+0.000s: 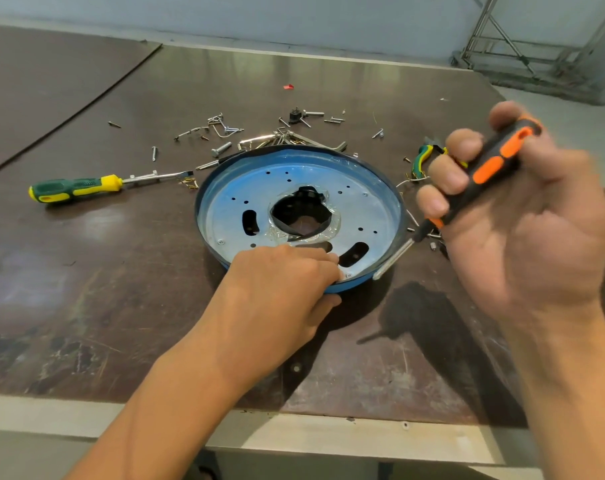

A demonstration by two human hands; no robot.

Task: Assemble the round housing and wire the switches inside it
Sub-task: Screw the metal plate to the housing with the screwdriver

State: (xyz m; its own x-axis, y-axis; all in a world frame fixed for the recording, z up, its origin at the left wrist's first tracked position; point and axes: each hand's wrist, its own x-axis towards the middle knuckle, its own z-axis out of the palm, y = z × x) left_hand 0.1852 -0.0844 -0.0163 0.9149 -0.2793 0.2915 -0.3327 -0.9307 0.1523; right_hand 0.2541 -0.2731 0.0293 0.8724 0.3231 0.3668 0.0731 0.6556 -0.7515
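Seemingly screw-fastening the round housing (225, 216) mid-tabletop (121, 271).
Left hand (287, 275) pinches its near rim; right hand (523, 216) grips orange-black screwdriver (488, 168), tip next needs aligning.

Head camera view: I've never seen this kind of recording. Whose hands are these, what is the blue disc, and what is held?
No machine here: a person wears one camera on the head, looking down at their own hands. The left hand holds the near rim of the round housing, a shallow blue metal dish with holes, lying on the dark table. The right hand grips a black-and-orange screwdriver, raised beside the housing. Behind lie loose screws, and to the left a green-and-yellow screwdriver.
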